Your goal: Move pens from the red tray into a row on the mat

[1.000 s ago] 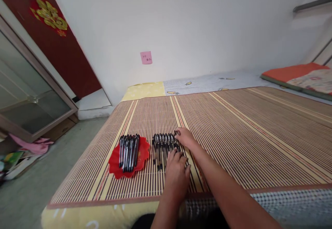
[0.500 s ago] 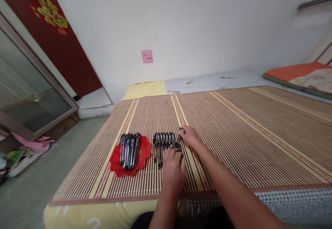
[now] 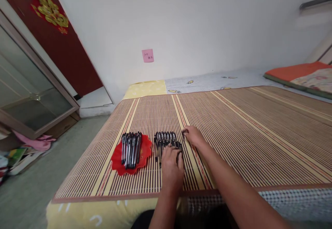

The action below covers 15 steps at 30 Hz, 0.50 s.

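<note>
A row of several black pens (image 3: 164,140) lies side by side on the striped bamboo mat (image 3: 233,132). My left hand (image 3: 171,166) rests palm down on the near ends of these pens, fingers together and flat. My right hand (image 3: 194,136) sits at the right end of the row, fingertips curled in a pinch on a pen's far end (image 3: 184,132). To the left, a red scalloped plate (image 3: 144,150) carries another bundle of several black pens (image 3: 131,146).
The mat covers a bed with a yellow and white sheet (image 3: 166,85) showing at the far edge. An orange-edged pillow (image 3: 303,75) lies far right. A pink note (image 3: 147,55) sticks on the wall. Clutter (image 3: 23,149) lies on the floor left, by a glass door.
My right hand has slid a little to the right, away from the row's end. My left hand has shifted slightly left over the pens. The view has drifted a bit.
</note>
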Each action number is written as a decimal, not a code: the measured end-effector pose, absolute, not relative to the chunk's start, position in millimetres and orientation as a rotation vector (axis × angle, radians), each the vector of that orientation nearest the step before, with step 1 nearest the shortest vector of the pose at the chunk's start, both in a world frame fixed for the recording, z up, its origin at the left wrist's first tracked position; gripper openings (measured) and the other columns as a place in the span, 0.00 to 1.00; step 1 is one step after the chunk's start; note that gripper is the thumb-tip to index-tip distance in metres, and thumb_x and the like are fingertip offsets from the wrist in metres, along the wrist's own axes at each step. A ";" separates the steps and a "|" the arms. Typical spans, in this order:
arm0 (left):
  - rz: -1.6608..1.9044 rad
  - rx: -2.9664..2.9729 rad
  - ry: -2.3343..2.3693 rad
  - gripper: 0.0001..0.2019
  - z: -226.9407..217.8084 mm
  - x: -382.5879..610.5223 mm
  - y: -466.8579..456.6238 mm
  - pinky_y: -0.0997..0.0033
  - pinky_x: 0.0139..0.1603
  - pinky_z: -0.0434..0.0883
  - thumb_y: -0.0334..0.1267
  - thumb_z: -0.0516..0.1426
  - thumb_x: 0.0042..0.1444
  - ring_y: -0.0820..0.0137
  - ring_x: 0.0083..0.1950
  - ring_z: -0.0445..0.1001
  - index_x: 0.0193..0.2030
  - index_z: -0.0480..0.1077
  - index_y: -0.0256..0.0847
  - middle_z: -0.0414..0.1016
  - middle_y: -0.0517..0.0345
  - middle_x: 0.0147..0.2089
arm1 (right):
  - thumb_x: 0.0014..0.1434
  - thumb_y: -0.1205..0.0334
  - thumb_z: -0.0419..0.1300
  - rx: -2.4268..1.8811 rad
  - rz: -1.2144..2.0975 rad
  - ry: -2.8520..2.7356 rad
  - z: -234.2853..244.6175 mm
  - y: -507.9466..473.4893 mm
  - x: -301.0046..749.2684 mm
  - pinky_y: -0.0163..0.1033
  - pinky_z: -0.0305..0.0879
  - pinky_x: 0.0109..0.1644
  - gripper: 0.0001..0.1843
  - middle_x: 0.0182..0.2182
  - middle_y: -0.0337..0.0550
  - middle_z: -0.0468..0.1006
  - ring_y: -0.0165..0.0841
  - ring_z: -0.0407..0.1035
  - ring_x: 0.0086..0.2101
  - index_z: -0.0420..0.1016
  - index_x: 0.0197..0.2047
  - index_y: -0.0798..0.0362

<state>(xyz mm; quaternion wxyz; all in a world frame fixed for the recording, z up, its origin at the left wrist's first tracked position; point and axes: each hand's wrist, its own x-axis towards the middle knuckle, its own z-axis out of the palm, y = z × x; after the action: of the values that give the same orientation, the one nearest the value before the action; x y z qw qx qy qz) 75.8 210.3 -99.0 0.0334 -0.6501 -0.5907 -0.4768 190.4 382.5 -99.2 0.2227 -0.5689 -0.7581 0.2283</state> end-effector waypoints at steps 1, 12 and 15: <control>-1.469 -1.998 -1.816 0.08 -98.7 75.4 210.3 0.44 0.58 0.71 0.25 0.54 0.62 0.55 0.56 0.71 0.41 0.72 0.40 0.76 0.50 0.45 | 0.58 0.73 0.59 -1.572 0.622 -2.088 -98.5 381.2 193.1 0.32 0.64 0.41 0.13 0.40 0.44 0.84 0.33 0.76 0.40 0.82 0.43 0.53; -1.490 -1.957 -1.848 0.08 -100.5 69.0 210.6 0.45 0.59 0.70 0.27 0.54 0.63 0.56 0.57 0.71 0.43 0.71 0.41 0.76 0.49 0.46 | 0.54 0.78 0.58 -1.347 0.541 -2.321 -88.5 364.8 190.5 0.33 0.62 0.48 0.19 0.46 0.46 0.79 0.34 0.72 0.45 0.82 0.43 0.51; -1.498 -1.951 -1.849 0.08 -100.4 68.4 210.3 0.46 0.59 0.70 0.26 0.53 0.63 0.56 0.57 0.71 0.43 0.71 0.41 0.76 0.49 0.47 | 0.51 0.79 0.60 -1.300 0.520 -2.398 -88.6 364.8 193.1 0.34 0.61 0.46 0.15 0.41 0.46 0.78 0.35 0.71 0.42 0.82 0.37 0.53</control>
<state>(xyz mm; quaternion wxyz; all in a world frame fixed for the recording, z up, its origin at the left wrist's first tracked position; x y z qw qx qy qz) 68.4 210.3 -100.4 0.0321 -0.6336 -0.6005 -0.4866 193.1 364.8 -88.6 0.1815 -0.4604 -0.8493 0.1840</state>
